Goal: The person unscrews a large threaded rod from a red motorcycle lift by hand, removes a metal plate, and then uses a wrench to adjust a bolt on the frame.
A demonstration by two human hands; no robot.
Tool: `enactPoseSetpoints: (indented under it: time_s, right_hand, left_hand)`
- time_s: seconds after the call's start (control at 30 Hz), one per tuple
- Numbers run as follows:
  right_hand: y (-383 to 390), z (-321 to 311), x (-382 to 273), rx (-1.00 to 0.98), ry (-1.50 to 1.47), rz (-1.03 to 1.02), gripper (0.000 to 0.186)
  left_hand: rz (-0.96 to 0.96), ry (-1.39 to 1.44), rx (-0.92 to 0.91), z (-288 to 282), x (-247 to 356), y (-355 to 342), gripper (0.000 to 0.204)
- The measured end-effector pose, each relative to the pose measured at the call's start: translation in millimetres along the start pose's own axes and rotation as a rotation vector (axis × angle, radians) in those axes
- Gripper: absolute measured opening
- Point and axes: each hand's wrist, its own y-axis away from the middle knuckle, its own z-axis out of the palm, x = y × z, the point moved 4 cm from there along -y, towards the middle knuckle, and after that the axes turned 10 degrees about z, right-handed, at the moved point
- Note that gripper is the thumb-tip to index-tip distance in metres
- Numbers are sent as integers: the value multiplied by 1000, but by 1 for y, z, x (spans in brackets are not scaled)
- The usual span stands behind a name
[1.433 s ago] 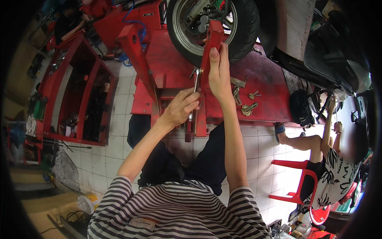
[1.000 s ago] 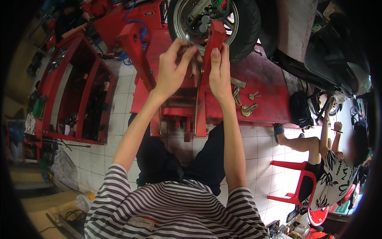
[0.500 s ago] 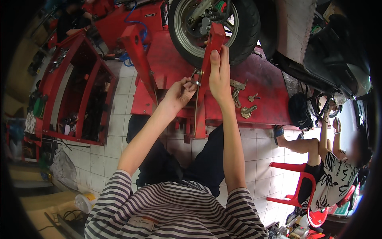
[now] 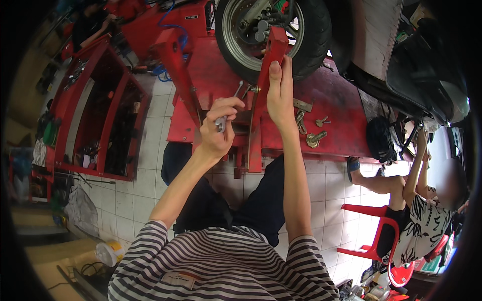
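My left hand (image 4: 217,125) is closed around a metal wrench (image 4: 220,124). One wrench end sticks out below the fingers, while the other points up toward a bolt (image 4: 255,89) on the red upright post (image 4: 262,75). A small gap separates that upper end from the bolt. My right hand (image 4: 281,103) holds the same post from its right side, thumb along the front and fingers partly hidden behind. Beyond the post stands a motorcycle wheel (image 4: 321,42) with a black tyre. A second red post (image 4: 173,70) rises to the left.
On the red bench (image 4: 341,120) lie several loose metal parts, including a brass-coloured fitting (image 4: 315,139). A red tool cabinet (image 4: 95,115) stands left. At right, a person (image 4: 427,220) sits on a red plastic chair (image 4: 371,251) by a scooter (image 4: 427,75). Another person is at upper left.
My left hand has moved left and toward me, away from the bolt, with the wrench now standing up through the fist. The right hand stays on the post.
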Motion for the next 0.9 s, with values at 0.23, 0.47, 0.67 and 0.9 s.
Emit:
enactPoseSetpoints:
  time_s: [0.23, 0.47, 0.67, 0.9]
  right_hand:
    - [0, -3, 3, 14, 22, -17, 50]
    - [0, -1, 2, 3, 11, 1, 50]
    - [1, -1, 1, 15, 13, -12, 51]
    - [0, 0, 4, 19, 12, -7, 50]
  left_hand:
    - [123, -30, -168, 13, 5, 4, 50]
    - [205, -142, -238, 10, 5, 11, 54]
    - [237, -112, -277, 18, 0, 28, 51]
    - [282, -57, -325, 24, -9, 51, 36]
